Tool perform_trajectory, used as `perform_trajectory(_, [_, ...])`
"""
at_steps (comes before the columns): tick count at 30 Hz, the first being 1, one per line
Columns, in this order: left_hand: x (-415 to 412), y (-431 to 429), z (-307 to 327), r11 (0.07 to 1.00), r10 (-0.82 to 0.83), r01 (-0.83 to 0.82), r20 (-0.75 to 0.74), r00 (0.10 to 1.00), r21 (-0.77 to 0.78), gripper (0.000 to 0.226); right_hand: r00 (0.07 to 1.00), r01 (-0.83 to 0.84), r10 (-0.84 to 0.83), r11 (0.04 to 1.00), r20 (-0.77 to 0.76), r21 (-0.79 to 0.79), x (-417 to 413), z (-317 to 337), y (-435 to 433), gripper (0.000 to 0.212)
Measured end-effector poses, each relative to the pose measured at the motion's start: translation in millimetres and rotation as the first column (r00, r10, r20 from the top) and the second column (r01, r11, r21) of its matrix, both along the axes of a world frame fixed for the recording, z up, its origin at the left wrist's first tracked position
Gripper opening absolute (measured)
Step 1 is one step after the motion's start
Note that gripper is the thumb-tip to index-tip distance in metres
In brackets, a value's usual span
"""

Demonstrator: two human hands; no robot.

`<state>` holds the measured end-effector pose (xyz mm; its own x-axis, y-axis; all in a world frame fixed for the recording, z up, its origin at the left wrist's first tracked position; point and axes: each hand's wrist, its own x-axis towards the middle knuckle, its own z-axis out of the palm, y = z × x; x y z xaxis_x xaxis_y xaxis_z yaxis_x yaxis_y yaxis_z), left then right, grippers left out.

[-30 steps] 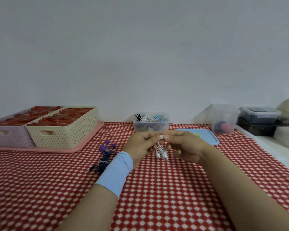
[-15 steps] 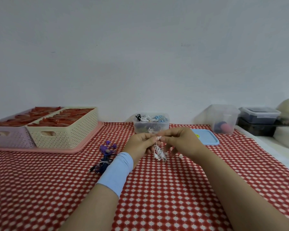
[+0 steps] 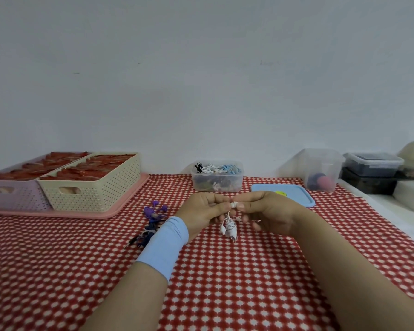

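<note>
A bundled pair of white wired earphones [image 3: 229, 227] hangs just above the red-and-white checked tablecloth [image 3: 225, 283] at the centre. My left hand [image 3: 201, 211], with a light blue wristband, and my right hand [image 3: 268, 211] meet fingertip to fingertip and both pinch the top of the white cable. The earbuds dangle below my fingers. A purple and dark blue pair of earphones [image 3: 151, 218] lies on the cloth just left of my left wrist.
A clear tub [image 3: 216, 185] of tangled cables stands at the back centre, a blue lid [image 3: 294, 194] to its right. Two lattice baskets [image 3: 93, 187] on a pink tray [image 3: 120, 209] sit at the left. Clear and dark containers [image 3: 320, 170] stand at the right.
My hands spread slightly half a second ago and have come back together at the top of the white cable. The bundle still hangs in nearly the same spot.
</note>
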<state>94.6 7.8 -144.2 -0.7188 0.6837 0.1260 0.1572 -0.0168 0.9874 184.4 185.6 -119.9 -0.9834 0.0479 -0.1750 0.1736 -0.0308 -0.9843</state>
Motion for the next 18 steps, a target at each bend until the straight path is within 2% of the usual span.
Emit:
perform_trajectory(3, [0.8,-1.6,0.7,1.000,-0.003,0.002,-0.020,1.000,-0.027,0.008,0.999,-0.043,0.042,0.999,0.019,0.022,0.2,-0.4,0.9,0.033])
perform_trajectory(7, [3.1,-2.2,2.9,1.000,0.010,-0.010,0.007,1.000,0.000,0.008,1.000,0.019,-0.019,1.000,0.006,-0.009,-1.1,-0.3,-1.1,0.019])
perform_trajectory(12, [5.2,0.3,5.0,0.988,0.146,-0.149,-0.092,0.985,-0.033,0.008,0.987,0.118,-0.100,0.984,-0.129,0.133,-1.3,-0.5,-3.9,0.017])
perform_trajectory(18, [5.8,0.0,5.3,0.976,0.203,-0.215,-0.194,0.960,-0.041,0.010,0.975,0.142,-0.109,0.976,-0.192,0.166,1.5,0.8,-8.5,0.014])
